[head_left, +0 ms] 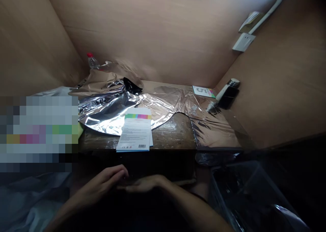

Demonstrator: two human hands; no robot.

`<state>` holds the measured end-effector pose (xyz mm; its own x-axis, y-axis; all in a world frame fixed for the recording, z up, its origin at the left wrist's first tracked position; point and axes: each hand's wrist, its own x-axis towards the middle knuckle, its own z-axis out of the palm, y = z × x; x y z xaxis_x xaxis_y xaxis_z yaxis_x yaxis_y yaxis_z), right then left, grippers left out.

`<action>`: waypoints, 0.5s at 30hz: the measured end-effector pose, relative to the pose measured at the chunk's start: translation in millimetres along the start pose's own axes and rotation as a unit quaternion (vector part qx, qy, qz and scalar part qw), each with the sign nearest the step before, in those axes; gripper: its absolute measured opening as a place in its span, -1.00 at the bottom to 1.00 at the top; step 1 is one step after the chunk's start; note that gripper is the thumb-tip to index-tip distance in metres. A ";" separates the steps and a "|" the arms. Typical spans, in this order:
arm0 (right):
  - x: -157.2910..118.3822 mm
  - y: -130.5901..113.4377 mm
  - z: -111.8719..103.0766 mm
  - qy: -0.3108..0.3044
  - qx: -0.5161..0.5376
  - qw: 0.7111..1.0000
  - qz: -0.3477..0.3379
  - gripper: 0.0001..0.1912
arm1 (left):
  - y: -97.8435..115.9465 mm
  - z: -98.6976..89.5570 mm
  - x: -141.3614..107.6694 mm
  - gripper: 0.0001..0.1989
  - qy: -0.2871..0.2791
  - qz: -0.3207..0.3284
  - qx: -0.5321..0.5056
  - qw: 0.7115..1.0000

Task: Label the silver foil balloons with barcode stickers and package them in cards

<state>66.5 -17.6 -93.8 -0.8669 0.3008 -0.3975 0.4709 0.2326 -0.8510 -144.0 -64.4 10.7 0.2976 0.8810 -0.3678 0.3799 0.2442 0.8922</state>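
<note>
Both hands are low in the picture, close together in front of the desk's front edge. My left hand (112, 177) has its fingers bent, and the tips point toward the other hand; what lies between them is too dark to make out. My right hand (145, 184) is turned inward and blurred, its fingers hidden in shadow. Just beyond the hands, a stack of white printed cards (134, 132) with a coloured stripe and a barcode lies at the edge of the dark wooden desk (175, 132).
Crumpled silver film (102, 113) covers the desk's back and left. A clear bottle (92, 61) stands behind it. A black flask (229, 93) and a card (203, 91) are at the right. Below right is a clear plastic bin (265, 188). Pixelated bags lie left.
</note>
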 end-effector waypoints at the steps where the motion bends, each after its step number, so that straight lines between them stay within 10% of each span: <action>1: -4.3 -1.1 14.2 -0.029 -0.015 0.999 -0.012 -0.47 | 2.7 -2.1 -4.0 -0.65 0.010 -0.005 -0.042 0.999; 4: -13.5 -11.3 51.4 -0.034 -0.063 0.997 -0.009 -0.43 | 12.4 -5.4 -10.6 -0.50 0.035 -0.010 -0.149 0.988; 6: -20.2 -24.4 64.4 0.101 -0.017 0.995 -0.001 -0.56 | 16.0 -0.7 -10.9 -0.51 0.088 0.011 -0.169 0.982; 10: -39.9 -62.1 59.0 0.502 0.197 0.840 -0.052 -0.46 | 18.4 32.8 -5.1 -0.81 0.224 0.105 -0.082 0.966; 15: -57.7 -103.9 18.2 0.552 0.299 0.769 -0.124 -0.56 | 45.8 63.1 13.2 -0.87 0.217 0.272 0.005 0.938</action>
<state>64.6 -76.0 11.3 -0.0955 0.9939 0.0544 -0.1310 0.0416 -0.9905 -67.5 -67.2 30.1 0.0660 0.9566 0.2837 0.2842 -0.2906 0.9137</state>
